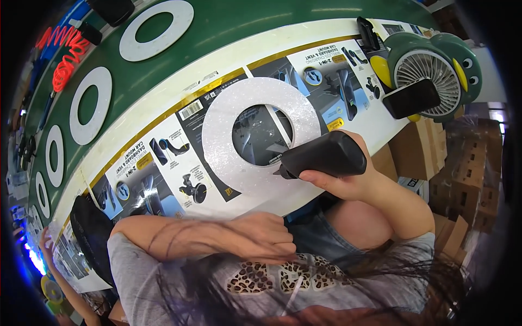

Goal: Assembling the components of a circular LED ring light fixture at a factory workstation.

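A glittery white flat ring (311, 115) lies on printed packaging sheets (185, 157) spread along the worktable, and dark print shows through its hole. My right hand (348, 182) is wrapped around a black handheld tool (326, 156) with a tapered end. Its pointed tip is over the ring's near right part; whether it touches cannot be told. My left hand (263, 236) is curled closed in front of my shirt, below the ring and apart from it. The inside of that hand is hidden.
More white rings (91, 106) lie on the green conveyor belt (228, 27) beyond the table. A green fan (462, 60) with a dark phone-like slab (411, 99) before it stands at right. Cardboard boxes (418, 146) are stacked there. Another person's arm (68, 282) reaches in at lower left.
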Motion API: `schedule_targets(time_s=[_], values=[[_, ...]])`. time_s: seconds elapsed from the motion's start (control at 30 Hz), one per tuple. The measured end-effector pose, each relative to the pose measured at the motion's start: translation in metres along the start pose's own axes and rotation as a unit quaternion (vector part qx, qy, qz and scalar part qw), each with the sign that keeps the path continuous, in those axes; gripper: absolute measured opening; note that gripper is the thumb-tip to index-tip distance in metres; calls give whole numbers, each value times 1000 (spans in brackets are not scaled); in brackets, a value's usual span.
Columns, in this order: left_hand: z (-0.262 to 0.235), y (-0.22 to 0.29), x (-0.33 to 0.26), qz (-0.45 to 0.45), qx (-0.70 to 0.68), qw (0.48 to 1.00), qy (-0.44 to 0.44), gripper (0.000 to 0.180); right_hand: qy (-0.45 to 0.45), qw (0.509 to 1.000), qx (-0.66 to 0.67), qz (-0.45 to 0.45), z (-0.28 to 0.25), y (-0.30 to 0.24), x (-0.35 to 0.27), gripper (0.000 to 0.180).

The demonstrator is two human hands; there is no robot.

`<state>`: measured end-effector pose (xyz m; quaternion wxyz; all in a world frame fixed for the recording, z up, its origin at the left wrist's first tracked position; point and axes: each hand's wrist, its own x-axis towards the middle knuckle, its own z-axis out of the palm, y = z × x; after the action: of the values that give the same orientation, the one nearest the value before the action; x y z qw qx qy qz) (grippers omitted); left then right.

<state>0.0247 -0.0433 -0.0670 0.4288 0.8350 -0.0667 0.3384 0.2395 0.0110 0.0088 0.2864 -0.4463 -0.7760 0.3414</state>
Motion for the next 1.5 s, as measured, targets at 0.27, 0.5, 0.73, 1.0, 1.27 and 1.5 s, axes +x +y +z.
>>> schedule_targets(time_s=[0.27,0.5,0.73,1.0,1.27,1.5], values=[[3,2,-1,-39,-17,999,26,27,14,999,5,-30,3,3,0,27],[6,2,-3,-35,-3,999,26,26,11,998,-28,-55,0,2,-1,28],[4,-2,-2,-19,-23,999,16,27,10,999,-22,-46,-1,3,-3,27],[4,1,-2,-36,-12,999,14,26,18,998,-29,-60,-3,-1,-1,27],[3,2,-3,-17,9,1000,4,26,56,997,16,-50,-1,-6,5,29],[1,5,-2,-28,-8,1000,4,30,-68,992,-32,-105,-6,-4,3,29]])
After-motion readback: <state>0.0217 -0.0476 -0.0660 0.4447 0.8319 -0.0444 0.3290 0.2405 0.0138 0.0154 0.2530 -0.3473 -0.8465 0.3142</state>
